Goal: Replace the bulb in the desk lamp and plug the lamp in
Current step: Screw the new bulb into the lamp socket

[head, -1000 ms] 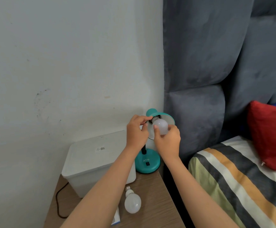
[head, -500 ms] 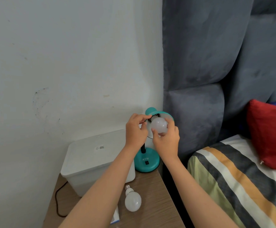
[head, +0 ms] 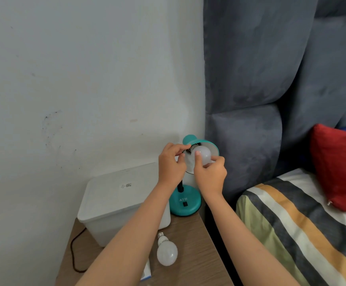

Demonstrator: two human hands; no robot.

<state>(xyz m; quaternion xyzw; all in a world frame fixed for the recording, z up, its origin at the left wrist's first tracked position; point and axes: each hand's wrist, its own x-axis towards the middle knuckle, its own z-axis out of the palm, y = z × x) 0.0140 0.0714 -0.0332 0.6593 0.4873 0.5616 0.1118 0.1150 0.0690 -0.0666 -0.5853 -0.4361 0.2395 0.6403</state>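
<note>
A teal desk lamp point(head: 185, 204) stands at the back right of a wooden bedside table point(head: 190, 250), its shade point(head: 210, 144) tipped toward me. A white bulb point(head: 203, 154) sits in the shade's socket. My right hand point(head: 210, 175) pinches this bulb from below with thumb and fingers. My left hand point(head: 171, 164) grips the rim of the shade at its left side. A second white bulb point(head: 167, 252) lies loose on the table in front of the lamp. A dark cord point(head: 73, 252) loops over the table's left edge; its plug is out of sight.
A white lidded plastic box point(head: 114, 199) fills the table's back left, against the wall. A small blue and white carton point(head: 147, 272) peeks from under my left forearm. To the right are a grey padded headboard point(head: 250, 100), a striped bed cover point(head: 291, 223) and a red pillow point(head: 337, 168).
My right hand has shifted its fingers round the bulb in the shade, the thumb now on the bulb's left side. My left hand stays on the shade.
</note>
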